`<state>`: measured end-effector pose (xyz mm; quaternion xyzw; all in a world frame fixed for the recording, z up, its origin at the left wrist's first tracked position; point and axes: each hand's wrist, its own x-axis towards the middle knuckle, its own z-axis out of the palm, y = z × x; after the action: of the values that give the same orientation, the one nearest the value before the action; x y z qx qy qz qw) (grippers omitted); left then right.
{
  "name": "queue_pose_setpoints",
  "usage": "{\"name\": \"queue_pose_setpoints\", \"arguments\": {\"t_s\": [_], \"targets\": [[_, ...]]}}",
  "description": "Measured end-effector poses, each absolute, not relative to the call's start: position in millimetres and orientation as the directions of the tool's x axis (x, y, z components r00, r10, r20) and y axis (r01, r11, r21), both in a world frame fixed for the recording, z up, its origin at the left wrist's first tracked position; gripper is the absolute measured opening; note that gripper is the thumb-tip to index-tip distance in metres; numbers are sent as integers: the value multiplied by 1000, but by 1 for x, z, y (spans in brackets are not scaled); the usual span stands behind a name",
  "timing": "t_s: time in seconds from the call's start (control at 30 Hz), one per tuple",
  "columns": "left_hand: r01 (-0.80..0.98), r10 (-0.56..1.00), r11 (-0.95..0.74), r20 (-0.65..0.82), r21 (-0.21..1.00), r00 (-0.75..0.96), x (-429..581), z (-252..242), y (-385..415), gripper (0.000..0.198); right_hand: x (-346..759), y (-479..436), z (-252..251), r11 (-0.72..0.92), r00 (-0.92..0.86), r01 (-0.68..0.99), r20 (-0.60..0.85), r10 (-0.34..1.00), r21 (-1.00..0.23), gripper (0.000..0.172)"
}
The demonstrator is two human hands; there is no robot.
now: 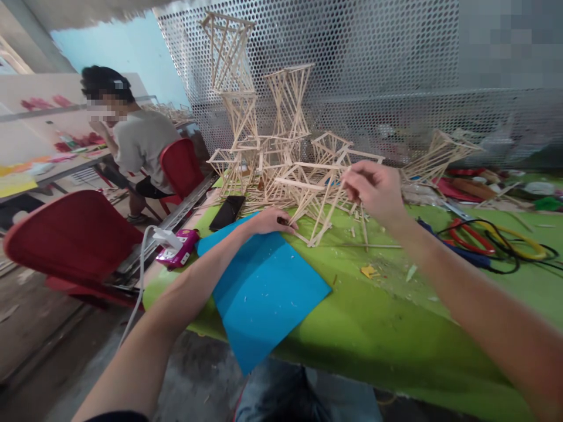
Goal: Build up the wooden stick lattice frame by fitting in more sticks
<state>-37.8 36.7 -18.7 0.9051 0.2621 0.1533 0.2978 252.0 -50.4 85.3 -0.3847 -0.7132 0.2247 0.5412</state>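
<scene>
A small frame of thin wooden sticks (313, 199) stands on the green table (373, 305) in front of me. My left hand (271, 221) rests on the table at the frame's lower left, fingers curled round a small dark thing I cannot make out, touching a base stick. My right hand (373, 189) is raised at the frame's upper right, fingers pinched on the end of one thin stick of the frame.
Taller stick towers (246, 111) stand behind against a perforated metal screen. A blue sheet (264, 287) overhangs the table's near edge. A black phone (227, 212), a pink power strip (178, 249), coloured cables (492, 240). A seated person (132, 146) and red chairs (70, 240) are at left.
</scene>
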Motion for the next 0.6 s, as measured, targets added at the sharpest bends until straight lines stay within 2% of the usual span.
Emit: {"name": "queue_pose_setpoints", "arguments": {"t_s": [0.13,0.2,0.23,0.3,0.33,0.4,0.47,0.5,0.53,0.6], "targets": [[438,626,-669,137,601,768,-37,-18,35,35,267,-38,84,676,14,-24,676,737,-737,25],[446,635,-683,170,578,753,-36,-17,33,37,275,-37,81,641,14,-56,641,767,-766,24],[449,635,-693,183,563,751,-35,-17,33,38,278,-38,78,619,-6,6,619,786,-786,23],[452,623,-718,198,529,757,-34,-17,33,38,282,-43,72,585,-76,306,594,801,-751,23],[451,613,-734,209,508,762,-34,-18,33,37,284,-46,68,560,-121,502,587,800,-659,24],[447,590,-776,261,446,764,-35,-18,35,36,287,-50,60,461,-223,804,529,819,-375,28],[439,562,-814,329,380,759,-37,-19,37,34,290,-50,50,380,-296,912,391,872,-156,29],[432,548,-828,356,357,757,-39,-18,37,33,291,-48,46,366,-315,925,330,890,-104,29],[423,535,-838,372,345,758,-40,-18,38,32,291,-47,42,370,-333,925,293,896,-83,30],[405,527,-842,377,357,762,-41,-17,37,31,288,-46,36,417,-368,904,327,870,-93,32]]}}
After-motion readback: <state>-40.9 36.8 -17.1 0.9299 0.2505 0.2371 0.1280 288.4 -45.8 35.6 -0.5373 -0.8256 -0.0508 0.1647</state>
